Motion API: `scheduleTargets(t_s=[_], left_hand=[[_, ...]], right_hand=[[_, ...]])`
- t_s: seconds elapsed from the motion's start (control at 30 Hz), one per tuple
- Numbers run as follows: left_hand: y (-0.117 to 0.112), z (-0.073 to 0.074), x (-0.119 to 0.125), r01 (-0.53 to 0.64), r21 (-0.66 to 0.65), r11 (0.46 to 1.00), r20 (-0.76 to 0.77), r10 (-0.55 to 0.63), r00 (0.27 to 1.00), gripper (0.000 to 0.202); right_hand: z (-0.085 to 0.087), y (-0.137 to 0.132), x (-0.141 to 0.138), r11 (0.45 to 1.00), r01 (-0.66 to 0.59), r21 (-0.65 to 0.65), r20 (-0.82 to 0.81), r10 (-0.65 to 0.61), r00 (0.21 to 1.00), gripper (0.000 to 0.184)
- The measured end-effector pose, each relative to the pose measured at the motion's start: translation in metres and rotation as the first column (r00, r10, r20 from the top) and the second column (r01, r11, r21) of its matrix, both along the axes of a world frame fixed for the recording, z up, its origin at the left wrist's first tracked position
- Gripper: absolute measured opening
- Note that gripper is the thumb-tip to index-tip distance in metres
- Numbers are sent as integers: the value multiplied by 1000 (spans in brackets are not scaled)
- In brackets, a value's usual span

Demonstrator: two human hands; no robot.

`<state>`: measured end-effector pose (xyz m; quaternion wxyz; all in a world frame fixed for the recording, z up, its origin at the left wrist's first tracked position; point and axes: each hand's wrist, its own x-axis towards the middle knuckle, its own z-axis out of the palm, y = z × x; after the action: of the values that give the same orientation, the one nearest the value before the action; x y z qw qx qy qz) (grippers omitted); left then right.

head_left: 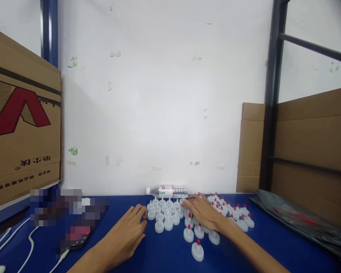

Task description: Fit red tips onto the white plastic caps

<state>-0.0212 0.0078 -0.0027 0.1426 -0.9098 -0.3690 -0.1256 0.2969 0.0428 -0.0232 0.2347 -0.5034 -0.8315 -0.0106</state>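
On the blue tabletop stands a cluster of white bottle caps with narrow nozzle tips (167,223), none showing red. My left hand (127,231) rests just left of them, fingers loosely bent, thumb apart, nothing visible in it. My right hand (204,212) reaches over the caps, palm down, fingers apart. Its thumb is at the right edge of the plain group, beside or touching a cap there; I cannot tell which. White nozzle caps with red tips (198,251) stand below and right of this hand, and its wrist hides some of them.
A clear water bottle (170,191) lies along the wall behind the caps. At left are a large cardboard box (22,151), white cables (31,242) and a partly blurred dark item (82,239). A grey plastic bag (298,220) and cardboard (315,151) are at right.
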Motion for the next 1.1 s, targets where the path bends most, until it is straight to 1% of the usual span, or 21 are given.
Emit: scheduleTargets(t_s=[0.1,0.17,0.23,0.3,0.33,0.4,0.43,0.5,0.57,0.63,0.67,0.73,0.8,0.87,0.93,1.1], left_hand=[[1,2,0,42,-1,999,61,-41,997,17],[2,4,1,72,7,997,112,-73,991,20],[2,4,2,105,48,993,156,-111,982,23],[3,1,4,154,119,981,188,-174,967,24],[4,-2,6,181,165,969,202,-213,956,24],[5,-8,9,220,250,943,222,-277,935,25],[5,-11,11,227,274,935,231,-293,928,25],[5,-15,14,228,275,934,248,-298,922,25],[3,-16,16,220,242,945,277,-285,918,27],[1,-14,17,213,211,954,312,-272,910,28],[0,-14,17,213,202,956,327,-270,906,28],[-1,-12,16,224,203,953,349,-284,893,28],[-2,-12,15,245,236,940,371,-320,872,27],[-3,-12,14,264,278,923,394,-361,845,26],[-4,-12,15,277,294,915,409,-382,829,25],[-4,-12,16,324,277,905,415,-417,809,26]], right_hand=[[0,0,-1,999,-16,31,-48,18,999,65],[7,-4,-2,995,-27,93,-71,34,997,59],[17,-11,-3,982,-36,185,-94,54,994,48],[28,-20,-6,950,-66,304,-113,105,988,32],[31,-26,-9,926,-89,368,-110,138,984,25],[35,-37,-17,865,-151,478,-54,201,978,18],[35,-42,-24,839,-188,510,-3,220,975,16],[32,-51,-39,813,-272,515,117,248,962,15],[27,-58,-54,803,-363,473,221,291,931,16],[22,-62,-64,780,-423,461,259,337,905,17],[20,-64,-67,764,-434,477,251,355,901,16],[17,-65,-68,737,-416,532,191,374,907,13],[16,-65,-65,727,-387,567,124,389,913,11],[16,-64,-63,725,-384,571,96,406,909,11],[17,-63,-62,726,-385,571,87,412,907,10],[16,-60,-61,733,-380,564,76,412,908,5]])
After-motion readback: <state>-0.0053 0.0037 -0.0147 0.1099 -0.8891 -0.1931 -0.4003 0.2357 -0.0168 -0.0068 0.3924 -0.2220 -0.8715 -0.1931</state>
